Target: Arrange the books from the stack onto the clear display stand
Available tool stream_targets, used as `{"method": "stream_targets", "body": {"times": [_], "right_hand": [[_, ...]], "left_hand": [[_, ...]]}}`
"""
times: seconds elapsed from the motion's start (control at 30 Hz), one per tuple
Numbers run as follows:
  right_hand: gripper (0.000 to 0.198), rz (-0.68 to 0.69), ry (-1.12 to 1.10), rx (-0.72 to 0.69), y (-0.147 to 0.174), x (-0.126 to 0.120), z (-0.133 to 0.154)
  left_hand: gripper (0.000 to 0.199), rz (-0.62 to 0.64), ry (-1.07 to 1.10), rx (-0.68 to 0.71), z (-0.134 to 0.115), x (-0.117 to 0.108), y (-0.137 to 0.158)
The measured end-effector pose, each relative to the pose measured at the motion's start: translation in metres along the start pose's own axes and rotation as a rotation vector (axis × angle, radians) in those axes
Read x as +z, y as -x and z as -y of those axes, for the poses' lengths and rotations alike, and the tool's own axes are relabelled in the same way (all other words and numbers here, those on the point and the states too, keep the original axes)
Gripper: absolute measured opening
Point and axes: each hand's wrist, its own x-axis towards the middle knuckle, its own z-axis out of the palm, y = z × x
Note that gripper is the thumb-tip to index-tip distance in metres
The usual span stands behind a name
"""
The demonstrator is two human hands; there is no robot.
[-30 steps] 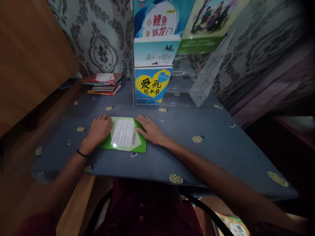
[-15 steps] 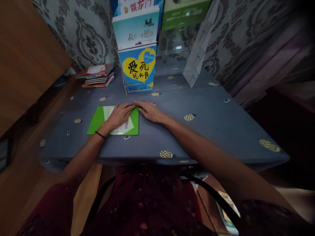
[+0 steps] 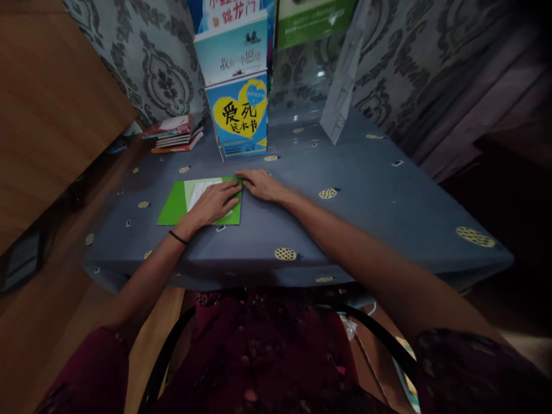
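Note:
A thin bright green booklet point(image 3: 171, 208) with a paler green and white middle lies flat on the table. Across its right half my left hand point(image 3: 214, 203) rests palm down, fingers stretched towards the right edge and covering part of the print. My right hand point(image 3: 260, 185) touches the booklet's upper right corner, its fingers extended to the left. Its palm is over the tablecloth beside the booklet. Whether the right fingertips pinch any pages cannot be made out.
A patterned blue-grey cloth covers the table point(image 3: 371, 213). Behind the booklet, a clear rack holds upright books, a blue and yellow book point(image 3: 240, 118) in front. A book stack point(image 3: 179, 137) lies at the back left. A white panel point(image 3: 340, 86) stands right of the rack.
The view has shifted slightly. My left hand's fingers lie nearer the booklet's right edge. A printed white panel shows beside it, and the coloured lettering seen before is out of sight.

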Motion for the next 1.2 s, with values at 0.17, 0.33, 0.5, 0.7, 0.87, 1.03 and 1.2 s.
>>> {"method": "stream_targets", "body": {"times": [0.17, 0.33, 0.5, 0.7, 0.87, 1.03, 1.2], "right_hand": [[0.051, 0.022, 0.06, 0.013, -0.001, -0.002, 0.004], [0.051, 0.023, 0.096, 0.015, 0.0, -0.003, 0.01], [0.048, 0.021, 0.119, 0.021, 0.002, -0.003, 0.013], [0.048, 0.034, 0.137, -0.018, 0.005, -0.003, 0.018], [0.073, 0.158, 0.134, 0.017, 0.006, -0.007, 0.021], [0.122, 0.329, 0.071, 0.021, 0.01, -0.01, 0.023], [0.132, 0.384, 0.085, 0.02, 0.016, -0.008, 0.029]], "left_hand": [[0.047, 0.031, -0.048, -0.061, -0.012, -0.002, 0.005], [0.061, 0.098, -0.021, -0.014, -0.018, -0.01, 0.016], [0.058, 0.085, 0.004, -0.054, -0.027, -0.009, 0.022], [0.065, 0.085, 0.139, -0.061, -0.024, -0.012, 0.035], [0.067, 0.04, 0.279, -0.018, -0.017, -0.014, 0.051], [0.049, -0.09, 0.385, -0.07, -0.023, -0.012, 0.055], [0.045, -0.074, 0.39, -0.087, -0.026, -0.014, 0.054]]}}
